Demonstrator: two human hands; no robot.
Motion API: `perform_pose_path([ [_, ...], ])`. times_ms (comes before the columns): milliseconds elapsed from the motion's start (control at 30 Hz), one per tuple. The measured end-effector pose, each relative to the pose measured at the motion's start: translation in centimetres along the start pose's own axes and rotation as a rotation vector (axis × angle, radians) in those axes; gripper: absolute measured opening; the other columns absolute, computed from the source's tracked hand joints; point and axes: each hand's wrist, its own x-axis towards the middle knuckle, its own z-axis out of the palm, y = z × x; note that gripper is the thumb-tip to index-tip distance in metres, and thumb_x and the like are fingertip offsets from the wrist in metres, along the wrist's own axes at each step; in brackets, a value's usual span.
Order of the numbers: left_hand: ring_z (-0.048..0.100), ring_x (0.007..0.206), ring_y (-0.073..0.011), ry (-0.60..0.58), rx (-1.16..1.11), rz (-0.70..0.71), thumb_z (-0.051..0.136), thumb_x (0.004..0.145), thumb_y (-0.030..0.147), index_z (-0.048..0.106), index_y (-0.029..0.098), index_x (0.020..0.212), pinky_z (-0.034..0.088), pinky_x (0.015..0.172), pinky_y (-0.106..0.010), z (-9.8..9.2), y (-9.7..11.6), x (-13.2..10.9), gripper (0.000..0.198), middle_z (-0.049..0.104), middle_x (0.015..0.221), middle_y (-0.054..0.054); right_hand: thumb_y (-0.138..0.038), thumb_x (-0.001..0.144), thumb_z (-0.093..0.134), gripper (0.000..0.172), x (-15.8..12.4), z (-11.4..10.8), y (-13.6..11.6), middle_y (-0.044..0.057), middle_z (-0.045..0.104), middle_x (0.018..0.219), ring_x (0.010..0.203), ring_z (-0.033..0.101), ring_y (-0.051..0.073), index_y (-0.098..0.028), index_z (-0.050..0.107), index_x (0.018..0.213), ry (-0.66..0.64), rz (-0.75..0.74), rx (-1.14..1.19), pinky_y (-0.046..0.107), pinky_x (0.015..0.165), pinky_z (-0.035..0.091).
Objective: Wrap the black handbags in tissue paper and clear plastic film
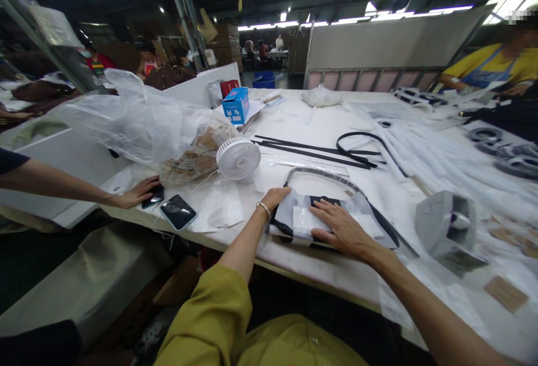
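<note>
A black handbag [286,226] with white wrapping on it lies at the front edge of the white table. Its strap [336,174] arches over the far side, wrapped in a pale covering along part of its length. My left hand [275,197], with a bangle at the wrist, grips the bag's left end near the foot of the strap. Spread flat over the white sheet [303,221] on top of the bag is my right hand [342,228], its fingers apart.
A white fan [238,158] and a phone [179,212] are to the left, beside another person's hand [140,191]. Black straps [315,152] lie beyond the bag. On the right stand a tape dispenser [445,223] and plastic sleeves [424,153]. A blue box [236,105] sits further back.
</note>
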Motion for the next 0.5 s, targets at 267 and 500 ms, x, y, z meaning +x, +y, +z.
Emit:
perform_pose_path([
  [267,0.061,0.078,-0.0212,0.035,0.006,0.000,0.056,0.087,0.049,0.066,0.011,0.075,0.044,0.065,-0.029,-0.1,0.7,-0.8,0.042,0.067,0.072,-0.006,-0.059,0.090,0.047,0.064,2.6,-0.2,0.9,0.014,0.053,0.142,0.135,0.045,0.032,-0.017,0.054,0.139,0.053,0.043,0.104,0.050,0.113,0.034],
  [500,0.062,0.101,-0.0222,0.021,-0.042,0.023,0.059,0.092,0.040,0.059,0.015,0.118,0.055,0.086,-0.042,-0.7,1.6,-1.4,0.035,0.061,0.117,-0.008,-0.052,0.091,0.048,0.065,7.0,1.0,-1.1,0.017,0.046,0.147,0.137,0.042,0.032,-0.012,0.048,0.142,-0.021,0.063,0.141,0.050,0.114,0.031],
])
